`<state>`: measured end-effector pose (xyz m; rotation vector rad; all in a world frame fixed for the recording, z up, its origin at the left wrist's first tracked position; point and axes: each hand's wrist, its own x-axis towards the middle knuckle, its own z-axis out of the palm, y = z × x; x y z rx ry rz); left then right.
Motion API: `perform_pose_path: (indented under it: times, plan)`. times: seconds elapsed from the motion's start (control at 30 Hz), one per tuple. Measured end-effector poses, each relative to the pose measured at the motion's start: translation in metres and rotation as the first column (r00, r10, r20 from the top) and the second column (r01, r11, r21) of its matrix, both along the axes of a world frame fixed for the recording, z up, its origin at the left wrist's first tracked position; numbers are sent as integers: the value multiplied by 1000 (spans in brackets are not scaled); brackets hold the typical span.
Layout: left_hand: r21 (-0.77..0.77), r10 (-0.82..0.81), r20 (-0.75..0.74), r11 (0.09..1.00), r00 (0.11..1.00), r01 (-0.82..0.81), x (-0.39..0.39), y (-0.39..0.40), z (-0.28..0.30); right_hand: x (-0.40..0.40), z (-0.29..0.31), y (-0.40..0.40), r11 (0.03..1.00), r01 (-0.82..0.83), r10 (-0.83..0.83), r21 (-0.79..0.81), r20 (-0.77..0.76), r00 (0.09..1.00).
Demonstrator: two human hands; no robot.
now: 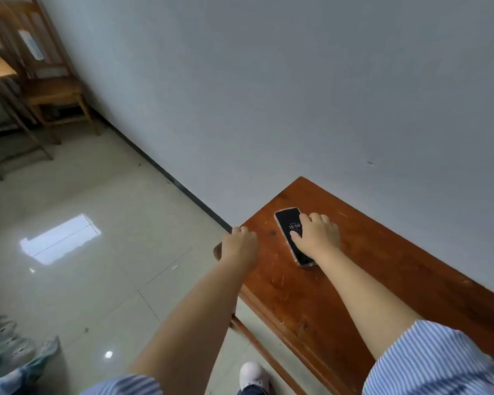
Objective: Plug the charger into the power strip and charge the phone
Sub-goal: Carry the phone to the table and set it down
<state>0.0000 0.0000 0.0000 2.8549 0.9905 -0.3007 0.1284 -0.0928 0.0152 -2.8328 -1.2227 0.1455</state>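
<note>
A black phone (288, 223) lies face up near the far left end of a reddish wooden table (368, 269), its screen lit and showing 15:59. My right hand (317, 235) rests on the phone's right side with fingers spread over the screen; whether it grips the phone cannot be told. My left hand (238, 245) sits at the table's left corner with its fingers curled over the edge. No charger, cable or power strip appears in view.
A plain grey wall runs behind the table. Pale tiled floor (103, 252) lies to the left. A wooden chair (54, 92) and a desk stand at the far left. My white shoe (253, 376) shows below the table edge.
</note>
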Motion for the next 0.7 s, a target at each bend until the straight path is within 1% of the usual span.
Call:
perform_pose_path:
  times: [0.03,0.1,0.2,0.27,0.33,0.43,0.57,0.6,0.7]
  plan:
    - [-39,32,-22,999,999,-33,1,1,-12,4,-11,5,999,19,-20,-43,-38,999]
    - [-118,69,-4,991,998,-69,3,3,-37,13,-36,13,996,23,-29,-92,-70,997]
    - [-202,57,-10,978,998,-58,7,15,-70,27,-72,27,988,34,-51,-152,-110,993]
    - [-204,42,14,978,999,-38,6,22,-83,33,-84,30,986,84,-102,-145,-116,988]
    - [-186,25,44,982,999,-16,4,24,-93,34,-93,30,989,111,-122,-97,-108,987]
    - [-176,32,67,984,997,-19,3,27,-103,35,-103,32,994,107,-109,-23,-82,991]
    - [-226,25,53,974,998,-12,4,29,-103,40,-103,33,993,105,-100,45,-108,989]
    - [-248,23,62,969,998,-7,3,32,-102,41,-101,35,994,88,-80,65,-122,989]
    - [-285,44,84,958,995,-18,-6,53,-96,38,-95,49,994,-33,49,100,-158,986]
